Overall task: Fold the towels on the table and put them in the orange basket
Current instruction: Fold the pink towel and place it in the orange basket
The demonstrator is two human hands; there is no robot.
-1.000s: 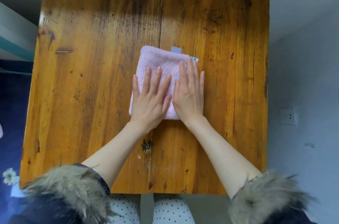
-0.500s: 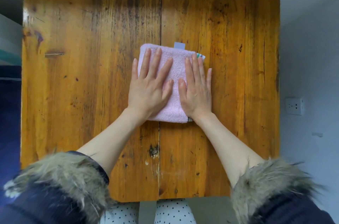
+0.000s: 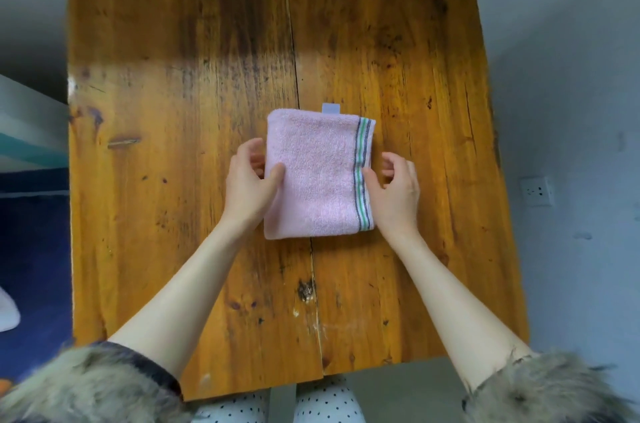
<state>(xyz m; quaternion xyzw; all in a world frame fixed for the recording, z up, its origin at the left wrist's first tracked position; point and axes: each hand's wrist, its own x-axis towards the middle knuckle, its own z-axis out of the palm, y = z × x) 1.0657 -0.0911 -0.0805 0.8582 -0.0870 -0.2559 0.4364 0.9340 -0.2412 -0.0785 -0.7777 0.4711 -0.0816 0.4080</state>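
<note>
Hands (image 3: 320,182) now off towel (image 3: 317,176); label (image 3: 330,108) unreadable

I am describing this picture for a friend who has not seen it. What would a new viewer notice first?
First, the folded pink towel lying near the middle of the wooden table, with a striped border along its right edge. Next, the two hands at its sides: the left hand grips the left edge, and the right hand grips the striped edge.

Both hands left the top of the pink towel (image 3: 317,176); fingers now pinch its left and right edges
</note>
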